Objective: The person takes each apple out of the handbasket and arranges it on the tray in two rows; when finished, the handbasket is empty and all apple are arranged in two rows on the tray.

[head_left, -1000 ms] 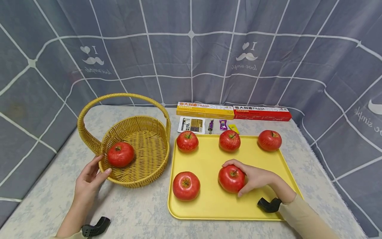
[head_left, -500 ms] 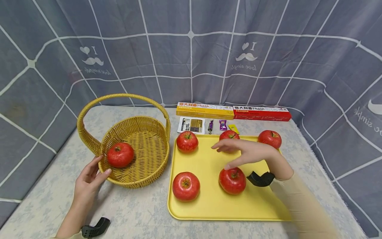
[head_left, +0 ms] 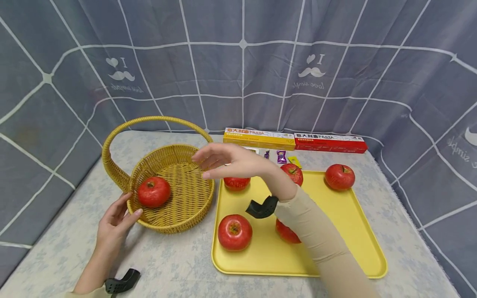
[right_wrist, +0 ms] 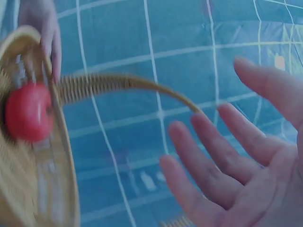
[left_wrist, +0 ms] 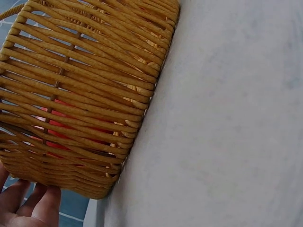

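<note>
My left hand holds the near left rim of a woven basket, thumb and fingers at its edge. Against the basket's outer wall the fingertips show in the left wrist view. One red apple lies inside, on the left. Over the basket's right rim hovers my right hand, fingers extended and holding nothing. Apples stand on a yellow tray: one front left, one back right, and others partly hidden by my right hand and arm.
Behind the tray lie a yellow pasta box and a red pasta box. Small purple wrapped sweets and a yellow packet sit before them. A white-edged packet is mostly hidden by my right hand. A grey curtain hangs behind.
My right hand has let go of the apple at the tray's middle front and moved left, without it, to the basket. The left hand stays at the rim.
</note>
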`<state>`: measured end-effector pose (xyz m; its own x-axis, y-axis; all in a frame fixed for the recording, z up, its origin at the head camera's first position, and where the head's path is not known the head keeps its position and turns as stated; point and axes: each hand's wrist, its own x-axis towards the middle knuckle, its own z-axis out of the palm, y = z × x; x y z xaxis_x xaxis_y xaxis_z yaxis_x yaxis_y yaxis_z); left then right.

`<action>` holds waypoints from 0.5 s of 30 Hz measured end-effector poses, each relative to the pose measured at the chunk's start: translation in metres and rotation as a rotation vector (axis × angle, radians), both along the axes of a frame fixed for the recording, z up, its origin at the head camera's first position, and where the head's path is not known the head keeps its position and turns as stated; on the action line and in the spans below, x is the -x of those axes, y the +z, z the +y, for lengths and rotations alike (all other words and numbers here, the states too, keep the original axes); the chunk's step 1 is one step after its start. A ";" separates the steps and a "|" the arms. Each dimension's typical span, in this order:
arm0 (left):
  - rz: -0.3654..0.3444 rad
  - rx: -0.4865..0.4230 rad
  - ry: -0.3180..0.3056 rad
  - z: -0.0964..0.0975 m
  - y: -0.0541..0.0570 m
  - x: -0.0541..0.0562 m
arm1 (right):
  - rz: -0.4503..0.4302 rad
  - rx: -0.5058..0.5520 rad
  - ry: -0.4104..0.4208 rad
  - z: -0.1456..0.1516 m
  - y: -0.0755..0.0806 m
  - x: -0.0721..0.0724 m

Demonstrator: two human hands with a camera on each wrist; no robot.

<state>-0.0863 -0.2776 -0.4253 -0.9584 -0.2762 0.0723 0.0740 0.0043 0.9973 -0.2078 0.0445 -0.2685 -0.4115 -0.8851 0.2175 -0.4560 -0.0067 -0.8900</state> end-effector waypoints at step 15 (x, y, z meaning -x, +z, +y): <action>0.003 0.026 -0.001 0.001 -0.002 -0.001 | -0.245 0.148 -0.279 -0.114 -0.037 -0.015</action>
